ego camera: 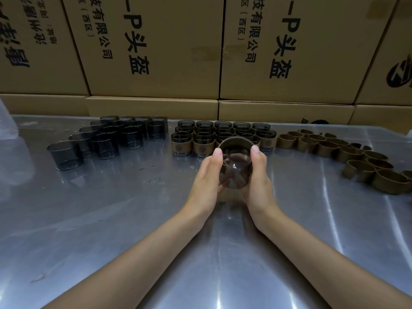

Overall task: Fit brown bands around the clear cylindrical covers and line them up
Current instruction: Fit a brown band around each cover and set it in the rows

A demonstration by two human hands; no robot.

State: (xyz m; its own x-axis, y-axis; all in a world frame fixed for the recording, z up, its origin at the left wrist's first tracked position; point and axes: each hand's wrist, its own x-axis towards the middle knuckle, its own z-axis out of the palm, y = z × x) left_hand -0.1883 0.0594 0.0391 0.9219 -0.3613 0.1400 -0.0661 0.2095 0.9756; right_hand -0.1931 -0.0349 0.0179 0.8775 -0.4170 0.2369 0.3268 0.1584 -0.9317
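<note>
I hold one clear cylindrical cover (234,172) between both hands above the middle of the table, its far end ringed by a brown band (236,141). My left hand (208,175) grips its left side and my right hand (259,175) grips its right side, thumbs pressing near the band. Behind it stand several banded covers (201,139) in neat rows. Bare clear covers (104,137) are grouped at the back left. Loose brown bands (347,152) lie in a strip at the right.
The metal table (111,219) is shiny, with its surface stretching in front of my forearms. Stacked cardboard boxes (156,52) with printed characters form a wall along the table's far edge. Clear plastic (9,148) shows at the left edge.
</note>
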